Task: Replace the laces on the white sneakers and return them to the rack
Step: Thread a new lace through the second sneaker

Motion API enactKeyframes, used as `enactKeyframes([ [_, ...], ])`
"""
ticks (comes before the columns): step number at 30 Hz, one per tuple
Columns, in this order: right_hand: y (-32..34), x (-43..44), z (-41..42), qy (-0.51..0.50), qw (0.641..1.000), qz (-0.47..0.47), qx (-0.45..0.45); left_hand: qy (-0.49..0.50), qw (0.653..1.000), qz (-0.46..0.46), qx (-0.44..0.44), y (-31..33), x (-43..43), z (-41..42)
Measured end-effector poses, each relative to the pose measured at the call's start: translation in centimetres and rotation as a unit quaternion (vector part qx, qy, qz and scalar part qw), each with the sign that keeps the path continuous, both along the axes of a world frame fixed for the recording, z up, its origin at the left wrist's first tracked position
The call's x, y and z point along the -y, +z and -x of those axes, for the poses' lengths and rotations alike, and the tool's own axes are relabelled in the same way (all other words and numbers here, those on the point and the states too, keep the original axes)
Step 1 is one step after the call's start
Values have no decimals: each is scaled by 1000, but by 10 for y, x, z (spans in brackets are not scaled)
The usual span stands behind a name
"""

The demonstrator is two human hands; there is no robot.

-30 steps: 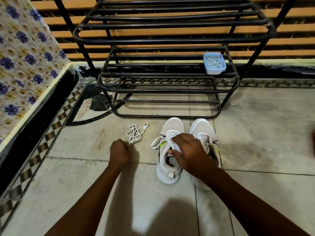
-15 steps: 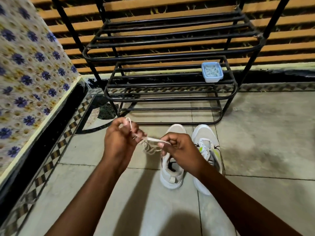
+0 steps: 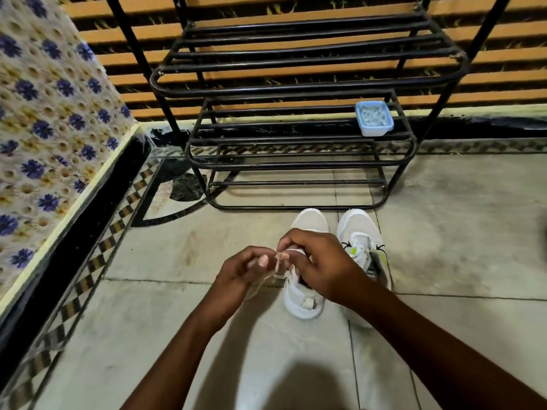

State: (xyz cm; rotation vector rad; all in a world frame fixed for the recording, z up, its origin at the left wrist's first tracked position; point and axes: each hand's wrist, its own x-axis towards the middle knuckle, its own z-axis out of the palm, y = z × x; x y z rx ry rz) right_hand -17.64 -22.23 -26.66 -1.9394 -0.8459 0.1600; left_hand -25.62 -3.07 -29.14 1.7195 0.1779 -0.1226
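On the pale tiled floor (image 3: 444, 217), just near of the black metal rack (image 3: 296, 84), two white sneakers stand side by side with toes pointing far, toward the rack. Neither shoe touches the rack's bottom rail. Left sneaker (image 3: 302, 303) sits partly under the hands, its heel tab toward the viewer; right sneaker (image 3: 362, 229) lies just beside it, showing a lime-yellow patch and small black marks by its eyelets.

Both hands meet above the left sneaker. Left hand (image 3: 239, 270) has its fingers curled, thumb and fingertips pressed onto a thin white lace (image 3: 278, 266). Right hand (image 3: 322, 261) arches over the shoe's opening, its thumb and forefinger pinching the same lace close to the left hand's fingertips. Between the two pinches the lace is short, and loose strands trail down and leftward below the left hand; motion blur makes their course hard to follow. Whether the lace is threaded through any eyelet cannot be told, since the right hand covers that part of the shoe.

Farther off, on the right end of the rack's lower shelf, rests a small light-blue container (image 3: 374, 118) with pale contents. Along the left side runs a flower-patterned cloth (image 3: 44, 113) above a black band, with a chequered tile border (image 3: 118, 226) on the floor beside it.
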Motion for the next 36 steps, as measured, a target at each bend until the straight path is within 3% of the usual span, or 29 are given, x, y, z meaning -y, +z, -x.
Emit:
enactKeyframes([
  [3, 7, 8, -2, -43, 999, -29, -15, -52, 996, 68, -5, 1, 15, -7],
  [6, 9, 21, -4, -55, 997, -40, -27, 12, 997, 71, -13, -9, 13, -12],
  [8, 8, 31, -3, -69, 996, -36, -39, 5, 998, -58, -37, -19, -4, -16],
  [9, 6, 35, -1, -75, 995, -36, -51, -19, 983, -171, -62, -26, -16, -18],
  [12, 2, 38, 8, -74, 994, -31, -79, -45, 879, -446, -165, -30, -37, -18],
  [13, 1, 36, 11, -65, 993, -33, -91, -32, 855, -487, -177, -27, -36, -17],
  [14, 2, 34, 14, -54, 993, -39, -100, -19, 854, -492, -169, -22, -32, -18],
  [15, 3, 31, 16, -42, 993, -44, -98, -16, 886, -441, -144, -18, -27, -17],
  [17, 8, 25, 18, -26, 995, -53, -76, -64, 974, -198, -86, -4, -10, -18],
  [19, 12, 21, 17, -30, 995, -64, -75, -114, 992, 27, -52, 11, 12, -12],
  [20, 14, 20, 16, -35, 994, -68, -77, -104, 991, 74, -36, 17, 19, -8],
  [23, 14, 22, 10, -41, 994, -66, -77, -15, 998, 56, 3, 14, 17, -3],
  [25, 13, 25, 6, -45, 993, -64, -84, 45, 996, -73, -7, -2, -7, -2],
  [26, 13, 28, 5, -49, 993, -58, -87, 67, 980, -188, -25, -12, -21, -2],
  [28, 13, 28, 5, -50, 993, -48, -93, 82, 909, -391, -120, -23, -36, 4],
  [29, 13, 27, 7, -47, 993, -48, -98, 89, 879, -447, -141, -23, -36, 6],
  [30, 13, 25, 10, -43, 993, -48, -101, 92, 877, -457, -122, -22, -33, 7],
  [32, 15, 20, 14, -30, 993, -52, -105, 52, 934, -352, -15, -14, -19, 6],
  [34, 17, 17, 16, -22, 994, -56, -91, -32, 991, -129, 27, 7, 4, 4],
  [36, 21, 18, 15, -23, 995, -62, -79, -73, 996, 26, 35, 21, 19, 3],
])
